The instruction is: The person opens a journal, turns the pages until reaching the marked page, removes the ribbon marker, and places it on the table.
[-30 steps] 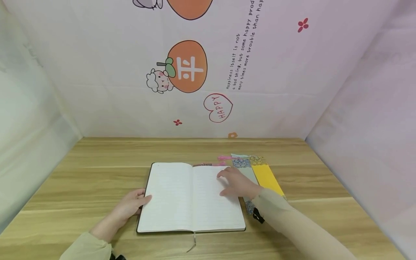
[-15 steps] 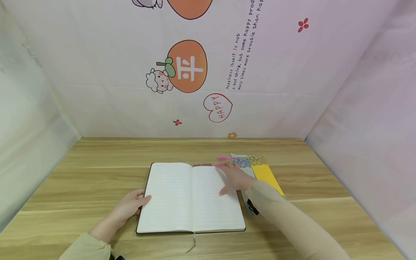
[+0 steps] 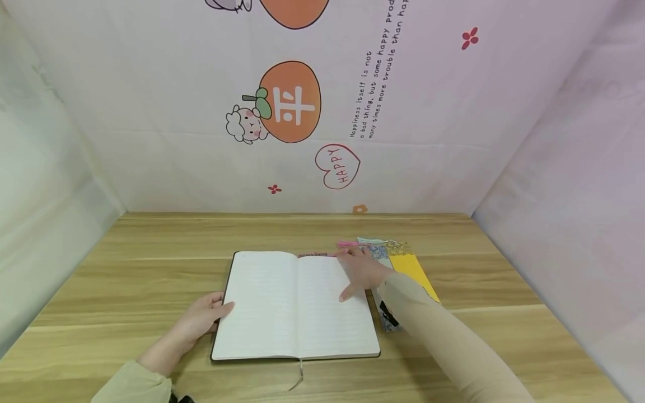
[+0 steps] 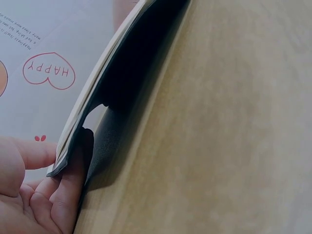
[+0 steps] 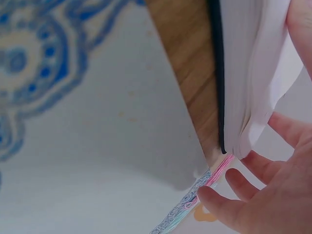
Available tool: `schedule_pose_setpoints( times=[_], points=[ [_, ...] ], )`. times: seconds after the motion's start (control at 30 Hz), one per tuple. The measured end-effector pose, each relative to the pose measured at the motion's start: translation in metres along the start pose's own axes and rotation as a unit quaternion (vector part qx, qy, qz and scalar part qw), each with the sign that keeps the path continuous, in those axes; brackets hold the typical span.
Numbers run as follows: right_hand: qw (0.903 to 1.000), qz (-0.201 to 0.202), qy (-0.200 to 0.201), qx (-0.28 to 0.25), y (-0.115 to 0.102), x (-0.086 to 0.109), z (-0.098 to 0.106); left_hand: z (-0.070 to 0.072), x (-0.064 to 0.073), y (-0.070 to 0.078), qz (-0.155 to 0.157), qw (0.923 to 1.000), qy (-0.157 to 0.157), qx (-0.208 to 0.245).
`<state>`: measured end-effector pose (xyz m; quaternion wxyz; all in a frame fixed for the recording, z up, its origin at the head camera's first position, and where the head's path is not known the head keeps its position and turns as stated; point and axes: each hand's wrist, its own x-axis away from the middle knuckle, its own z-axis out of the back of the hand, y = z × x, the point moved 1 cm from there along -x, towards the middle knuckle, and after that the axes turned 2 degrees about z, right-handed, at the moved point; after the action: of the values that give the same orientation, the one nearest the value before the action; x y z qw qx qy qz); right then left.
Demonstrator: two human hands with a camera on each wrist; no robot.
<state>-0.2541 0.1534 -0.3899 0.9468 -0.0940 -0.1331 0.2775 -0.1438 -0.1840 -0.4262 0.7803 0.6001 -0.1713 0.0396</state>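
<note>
An open notebook (image 3: pixel 262 308) with white lined pages and a dark cover lies on the table, a thin ribbon hanging from its spine. My left hand (image 3: pixel 204 316) grips its left edge, thumb on the page and fingers beneath the cover, which the left wrist view shows slightly raised. At the upper right corner, my right hand (image 3: pixel 365 271) rests with its thumb over the right page; its fingers (image 5: pixel 263 168) are spread at the page corner, beside a pink tassel (image 5: pixel 219 170). Behind the notebook's top edge shows a narrow patterned strip (image 3: pixel 313 255), mostly hidden.
Right of the notebook lie a grey bookmark with blue pattern (image 3: pixel 379 252), partly under my right arm, and a yellow bookmark (image 3: pixel 409 270). Pink and pale green tassels (image 3: pixel 370 241) lie at their far ends. Printed cloth (image 3: pixel 201 168) hangs behind the wooden table (image 3: pixel 161 246).
My right hand has shifted slightly away from me and its fingers now reach the notebook's upper right corner. The left hand and notebook stay as they were.
</note>
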Motion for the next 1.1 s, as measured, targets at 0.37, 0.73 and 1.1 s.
schedule_pose_setpoints(
  times=[0.37, 0.73, 1.1],
  points=[
    [0.9982, -0.029, 0.048, -0.023, -0.007, 0.009, 0.001, 0.000, 0.001, 0.001, 0.001, 1.0000, 0.002, -0.008],
    [0.9964, -0.010, 0.082, -0.020, -0.014, 0.019, -0.003, -0.001, 0.001, 0.001, 0.006, 0.9999, 0.008, -0.012],
    [0.9899, 0.077, 0.075, -0.092, -0.024, 0.045, 0.001, -0.001, 0.001, 0.001, 0.007, 0.9998, 0.015, -0.013]
  ],
)
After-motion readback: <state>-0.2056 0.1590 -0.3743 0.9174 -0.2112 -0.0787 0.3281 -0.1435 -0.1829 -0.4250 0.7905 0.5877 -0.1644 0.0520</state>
